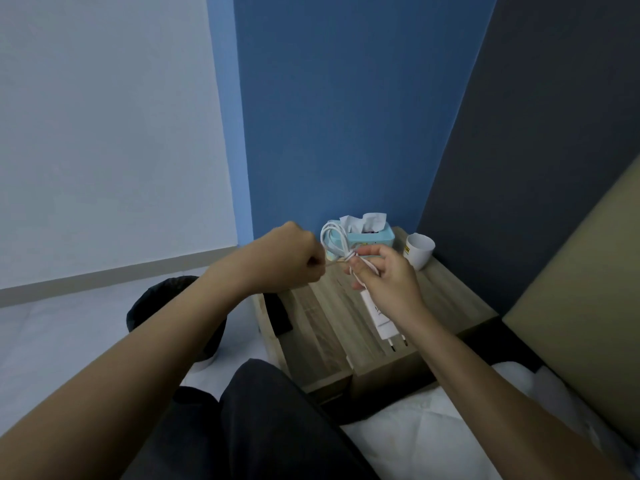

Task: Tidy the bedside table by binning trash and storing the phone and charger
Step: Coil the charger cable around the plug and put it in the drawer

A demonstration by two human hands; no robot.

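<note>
My right hand [384, 277] grips a white charger [379, 315] above the wooden bedside table [325, 337]; the plug hangs down with its two pins pointing at me. Its white cable [334, 237] is looped and bunched above my fingers. My left hand [287, 259] is closed in a fist just left of the loops, pinching the cable's thin end. A black phone [278, 313] lies flat at the table's left edge, partly hidden by my left forearm.
A light blue tissue box [374, 235] and a white cup [419, 250] stand at the back of the table by the blue wall. A dark bin [156, 299] sits on the floor to the left. White bedding [426, 434] and my dark trouser leg are nearest.
</note>
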